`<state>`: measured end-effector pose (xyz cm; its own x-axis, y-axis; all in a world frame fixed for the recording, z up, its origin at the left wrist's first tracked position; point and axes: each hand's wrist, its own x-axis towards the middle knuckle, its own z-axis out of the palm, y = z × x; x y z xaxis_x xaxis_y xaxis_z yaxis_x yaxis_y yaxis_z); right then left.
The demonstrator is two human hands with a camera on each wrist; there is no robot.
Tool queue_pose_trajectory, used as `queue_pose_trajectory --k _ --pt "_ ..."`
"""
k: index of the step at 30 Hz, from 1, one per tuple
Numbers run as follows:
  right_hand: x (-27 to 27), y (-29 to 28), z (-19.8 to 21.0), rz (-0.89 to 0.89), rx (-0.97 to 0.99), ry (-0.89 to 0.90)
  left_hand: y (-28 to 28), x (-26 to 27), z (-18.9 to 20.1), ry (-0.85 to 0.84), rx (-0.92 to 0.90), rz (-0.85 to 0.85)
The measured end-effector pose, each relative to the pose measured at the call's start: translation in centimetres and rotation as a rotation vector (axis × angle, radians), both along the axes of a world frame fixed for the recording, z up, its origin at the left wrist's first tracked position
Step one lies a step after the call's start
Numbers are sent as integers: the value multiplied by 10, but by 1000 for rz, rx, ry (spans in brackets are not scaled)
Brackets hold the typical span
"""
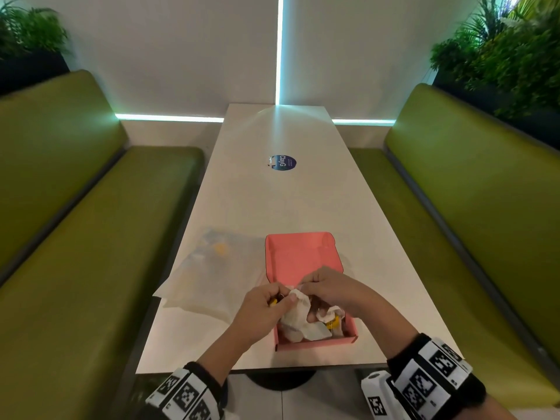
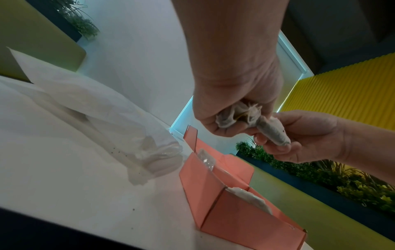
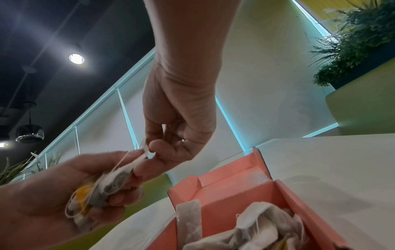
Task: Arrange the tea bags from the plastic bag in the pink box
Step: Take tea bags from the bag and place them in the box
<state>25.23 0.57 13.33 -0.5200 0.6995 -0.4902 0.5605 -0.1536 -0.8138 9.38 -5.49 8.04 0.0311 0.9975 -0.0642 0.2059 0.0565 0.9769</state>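
The pink box (image 1: 351,333) sits open on the white table near its front edge, lid (image 1: 298,253) tilted back. Several white tea bags (image 1: 298,324) lie piled inside it (image 3: 256,226). My left hand (image 1: 281,298) hovers over the box's left side and grips a small bundle of tea bags (image 3: 109,184) with a yellow tag (image 3: 82,192). My right hand (image 1: 303,284) is just right of it and pinches the top end of one bag (image 3: 145,150) in that bundle between thumb and finger. The clear plastic bag (image 1: 212,277) lies flat to the left of the box.
The long white table (image 1: 288,201) carries a round blue sticker (image 1: 283,162) further back. Green benches (image 1: 91,237) run along both sides, with plants behind them (image 1: 509,56). The plastic bag's corner overhangs the table's left edge.
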Motion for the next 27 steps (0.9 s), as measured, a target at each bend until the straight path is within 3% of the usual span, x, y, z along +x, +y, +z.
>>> queue_pose_trajectory --k 5,9,14,20,27 --pt "-1 6 -3 -6 -2 -42 3 -1 -4 66 -15 32" --pt "-5 4 -8 175 300 -209 3 -2 -5 108 -16 69" --pt "-14 11 -18 81 575 -337 3 -14 -13 213 -13 222" --pt "-23 14 -40 46 599 -362 -6 -21 -28 347 -201 208" --pt "-35 10 -50 81 631 -450 -3 -19 -37 401 -263 176"
